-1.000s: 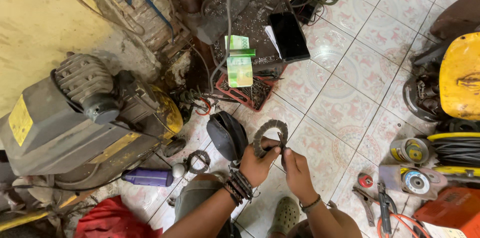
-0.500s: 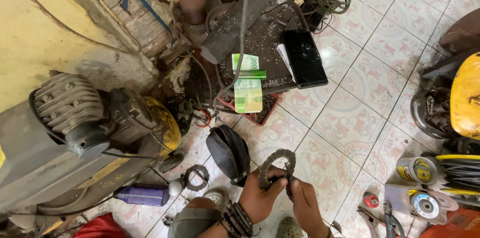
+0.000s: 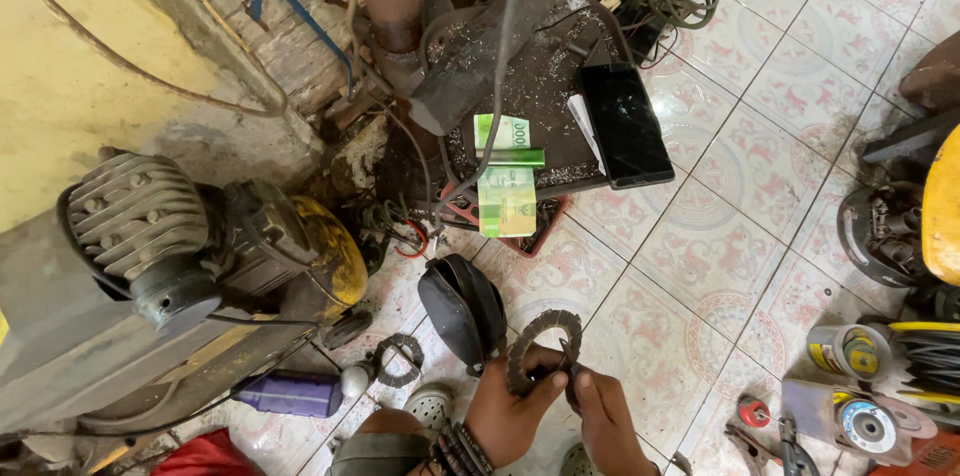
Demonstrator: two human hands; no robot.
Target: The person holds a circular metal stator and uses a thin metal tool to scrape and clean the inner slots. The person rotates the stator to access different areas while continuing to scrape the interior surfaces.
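Observation:
My left hand (image 3: 512, 414) grips the lower edge of a rusty grey ring-shaped part (image 3: 540, 346) with a rough, toothed rim and holds it upright above the tiled floor. My right hand (image 3: 602, 416) is closed on a thin dark tool whose tip presses against the ring's right inner edge. Dark bead bracelets sit on my left wrist. A black rounded cap-like part (image 3: 462, 308) lies on the floor just left of the ring.
A grey and yellow air compressor (image 3: 170, 276) fills the left. A second toothed ring (image 3: 398, 358) and a purple can (image 3: 290, 394) lie beside it. A dark tray (image 3: 540, 106) holds a phone (image 3: 625, 124) and green banknotes (image 3: 506, 186). Grinding discs (image 3: 865, 424) and pliers lie at right.
The view has tilted so everything sits lower and closer in the frame. My hands keep the same hold on the ring, which now sits near the bottom edge.

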